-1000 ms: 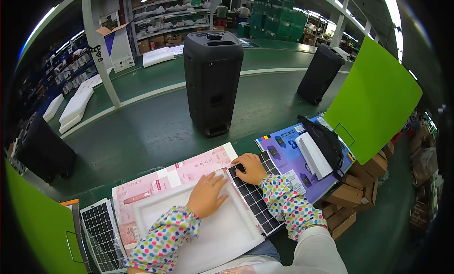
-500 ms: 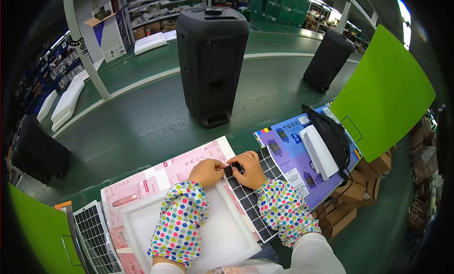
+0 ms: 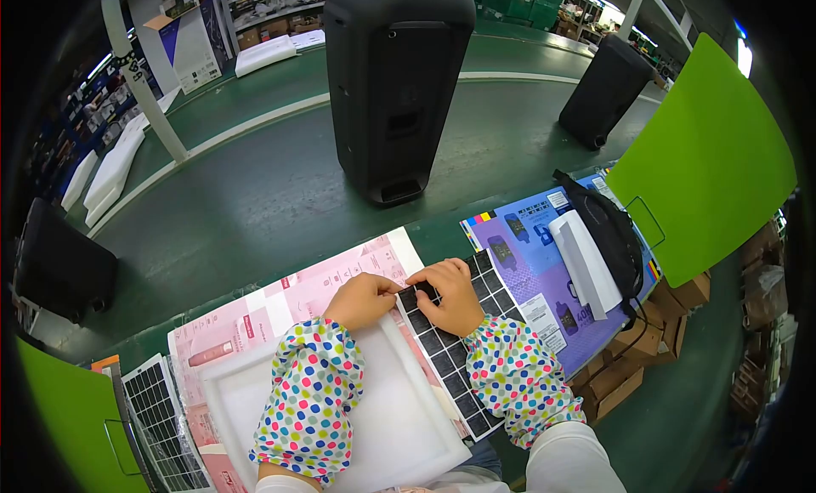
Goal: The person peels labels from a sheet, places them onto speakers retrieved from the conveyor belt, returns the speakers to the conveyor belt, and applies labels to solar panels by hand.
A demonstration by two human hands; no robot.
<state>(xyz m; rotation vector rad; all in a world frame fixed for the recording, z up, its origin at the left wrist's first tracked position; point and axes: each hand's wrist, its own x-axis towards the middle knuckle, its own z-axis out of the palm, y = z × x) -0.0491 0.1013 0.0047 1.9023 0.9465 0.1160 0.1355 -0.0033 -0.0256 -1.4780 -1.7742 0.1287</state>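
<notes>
Sheet of black squares on white backing [image 3: 442, 363] lies just right of the shallow, rimmed white foam tray [image 3: 357, 408]. It looks thin, light and bendable, likely to crease; a corner or long edge seems the best hold. At its upper end, the left hand [image 3: 364, 300] has its fingertips together; whether they pinch anything, I cannot tell. The right hand [image 3: 450, 297] rests over the squares, thumb and forefinger apart. Beyond the pink-and-white printed cardboard [image 3: 255, 331] stands a tall black loudspeaker [image 3: 399, 102].
</notes>
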